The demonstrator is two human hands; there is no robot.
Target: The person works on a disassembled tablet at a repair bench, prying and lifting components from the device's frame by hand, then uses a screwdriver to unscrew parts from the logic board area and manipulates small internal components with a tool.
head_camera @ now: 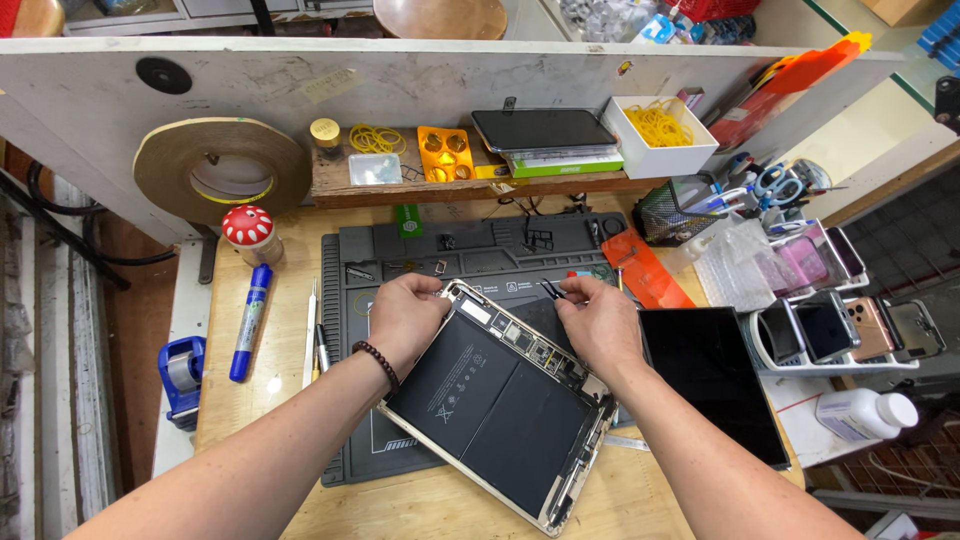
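Wooden workbench [260,370] under my head camera carries a dark grey rubber repair mat [480,250]. On it lies an opened silver tablet with two black battery cells exposed [500,400], tilted diagonally. My left hand [405,318] curls over its upper left corner, fingers closed on the frame. My right hand [600,322] pinches slim black tweezers [552,290] above the tablet's top edge. A detached black glass screen [715,385] lies just right; open bench shows left of the mat.
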